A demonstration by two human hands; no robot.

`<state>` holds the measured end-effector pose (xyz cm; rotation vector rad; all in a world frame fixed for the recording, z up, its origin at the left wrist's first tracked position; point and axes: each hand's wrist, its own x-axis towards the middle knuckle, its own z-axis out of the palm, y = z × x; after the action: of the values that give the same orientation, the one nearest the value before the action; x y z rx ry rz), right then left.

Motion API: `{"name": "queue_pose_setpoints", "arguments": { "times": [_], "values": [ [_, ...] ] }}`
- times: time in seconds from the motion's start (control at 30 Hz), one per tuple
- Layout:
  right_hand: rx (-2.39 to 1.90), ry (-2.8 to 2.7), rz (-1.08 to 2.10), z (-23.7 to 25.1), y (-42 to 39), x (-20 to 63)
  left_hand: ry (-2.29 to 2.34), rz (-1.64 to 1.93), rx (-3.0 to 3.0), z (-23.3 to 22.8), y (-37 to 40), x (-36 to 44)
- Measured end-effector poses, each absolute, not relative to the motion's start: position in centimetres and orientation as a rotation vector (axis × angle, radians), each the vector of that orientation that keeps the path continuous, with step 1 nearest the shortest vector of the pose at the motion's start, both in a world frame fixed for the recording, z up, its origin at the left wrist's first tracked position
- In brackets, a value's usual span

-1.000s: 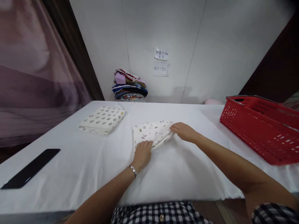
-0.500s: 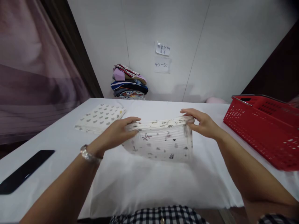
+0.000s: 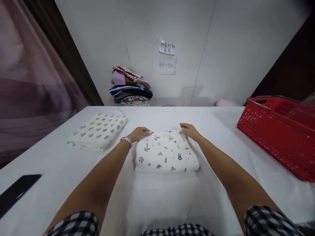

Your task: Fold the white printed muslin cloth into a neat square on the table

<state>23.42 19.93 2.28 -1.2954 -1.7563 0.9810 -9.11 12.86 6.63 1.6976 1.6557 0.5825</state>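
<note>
A folded white cloth with small printed plants and animals lies flat on the white table in front of me. My left hand, with a silver bracelet at the wrist, grips its far left corner. My right hand grips its far right corner. Both sets of fingers are curled over the far edge of the cloth. A second folded white cloth with small grey and green shapes lies to the left, apart from my hands.
A red plastic basket stands at the right edge of the table. A stack of folded coloured clothes sits against the back wall under two paper notes. A flat black object lies at the near left.
The printed cloth was gripped on the table, lifted and turned between both hands, and now lies flat and squared in front of me. My hands moved to its far corners.
</note>
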Motion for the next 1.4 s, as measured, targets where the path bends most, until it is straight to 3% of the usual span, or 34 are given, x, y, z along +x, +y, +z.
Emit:
{"name": "queue_pose_setpoints", "arguments": {
  "times": [0.3, 0.57, 0.77, 1.13, 1.4],
  "values": [
    [-1.351, -1.659, 0.945, -1.0, 20.6, 23.7, 1.737, 0.696, 1.645, 3.9, 15.3, -8.6],
    [-1.379, -1.623, 0.803, -0.6, 22.0, 23.1, 1.783, 0.764, 1.674, 3.8, 17.1, -8.2],
    [-1.456, -1.594, 0.907, -1.4, 22.6, 23.2, 2.027, 0.708, 1.730, 2.6, 17.8, -8.6],
    [-1.707, -1.677, 0.780, -0.5, 20.6, 24.3, 2.036, 0.730, 1.361, 3.6, 9.8, -8.1],
    [-1.609, -1.753, 0.738, 0.1, 20.6, 23.3, 1.836, 0.787, 1.229, 2.7, 4.1, -7.2]
  ]
}}
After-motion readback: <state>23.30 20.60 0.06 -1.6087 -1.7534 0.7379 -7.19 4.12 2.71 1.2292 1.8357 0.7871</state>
